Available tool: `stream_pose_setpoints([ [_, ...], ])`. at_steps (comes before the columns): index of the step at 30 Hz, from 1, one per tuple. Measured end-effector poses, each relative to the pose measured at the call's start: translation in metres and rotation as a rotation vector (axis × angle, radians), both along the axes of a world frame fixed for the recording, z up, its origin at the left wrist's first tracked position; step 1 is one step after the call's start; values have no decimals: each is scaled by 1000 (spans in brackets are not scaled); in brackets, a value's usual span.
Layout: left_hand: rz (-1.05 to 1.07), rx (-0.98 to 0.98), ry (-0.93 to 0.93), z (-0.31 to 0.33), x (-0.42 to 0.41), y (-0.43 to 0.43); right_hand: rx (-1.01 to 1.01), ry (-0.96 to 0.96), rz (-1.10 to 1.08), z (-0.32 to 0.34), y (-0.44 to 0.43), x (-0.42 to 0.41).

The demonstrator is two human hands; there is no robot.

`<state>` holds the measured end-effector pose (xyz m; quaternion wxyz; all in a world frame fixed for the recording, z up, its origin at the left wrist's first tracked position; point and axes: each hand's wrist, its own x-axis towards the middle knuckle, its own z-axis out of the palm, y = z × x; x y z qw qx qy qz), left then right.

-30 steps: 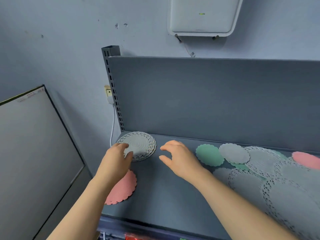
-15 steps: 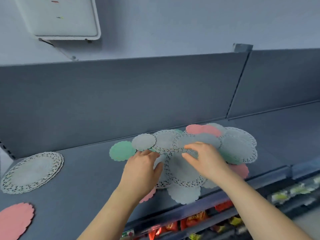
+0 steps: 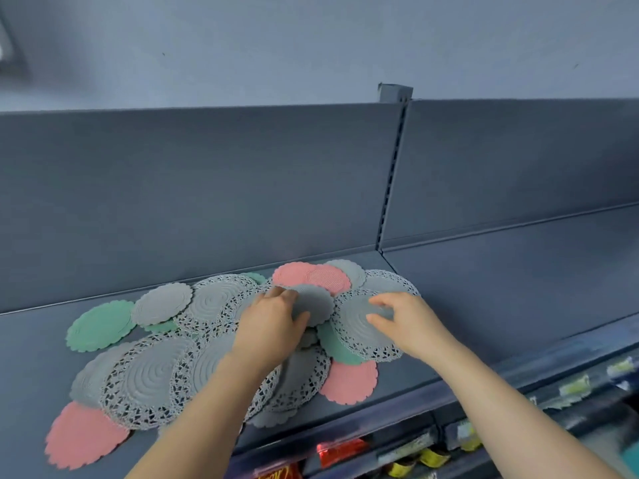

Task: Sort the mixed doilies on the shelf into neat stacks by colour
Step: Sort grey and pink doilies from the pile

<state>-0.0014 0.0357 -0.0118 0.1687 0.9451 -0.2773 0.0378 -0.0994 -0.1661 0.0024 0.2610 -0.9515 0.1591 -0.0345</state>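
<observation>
Starting at the left hand (image 3: 268, 328): fingers (image 3: 285, 296) hooked over the far-left rim of a small round grey paper doily with a scalloped edge (image 3: 314, 300), thumb tucked against its near edge, so properly clamped on it. Sitting on top of the heap, mid-shelf, just in front of two overlapping pink ribbed doilies (image 3: 311, 276).

Over at the right hand (image 3: 413, 323): fingers (image 3: 378, 300) bent and a little apart, tips down on a big round grey doily with a lacy cut-out border (image 3: 359, 335). Honestly can't tell whether pinching it or only touching. Poking out from under that lacy one, a green scalloped doily (image 3: 337, 347), and nearer the front edge a pink scalloped doily (image 3: 349, 382).

Further left, still all jumbled: more large grey lace doilies (image 3: 152, 378) overlapping each other, a plain grey one (image 3: 162, 304) beside a green ribbed doily (image 3: 98, 326), and another pink doily (image 3: 81, 435) at the near-left corner.

All of it on a dark blue-grey metal shelf (image 3: 484, 278) with a matching back panel (image 3: 207, 188) and a slotted upright post (image 3: 392, 188).

Down below, a lower shelf with a shiny red wrapper (image 3: 340, 451) and yellow packets (image 3: 432, 458). Some lettering on a red pack at the bottom edge, too blurred to read.
</observation>
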Motion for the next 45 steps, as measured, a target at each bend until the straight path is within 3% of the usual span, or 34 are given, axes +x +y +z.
stream_pose_setpoints([
  [6, 130, 130, 115, -3, 21, -22, 70, -4, 107, -4, -17, 43],
  [11, 263, -44, 323, -4, 38, -21, 54, 25, 144, -6, -13, 80],
  [14, 275, -114, 358, -4, 45, -19, 63, 46, 163, -8, -14, 98],
  [23, 319, -211, 324, -5, 55, -18, 169, 132, 52, -26, -17, 141],
  [31, 392, -551, 161, 10, 44, 4, 347, -230, 145, 15, 1, 140],
  [37, 487, -641, 92, 25, 14, 74, 417, -316, 241, 42, 61, 126],
  [45, 791, -716, 28, 20, -29, 231, 503, -202, 437, 31, 202, 126],
])
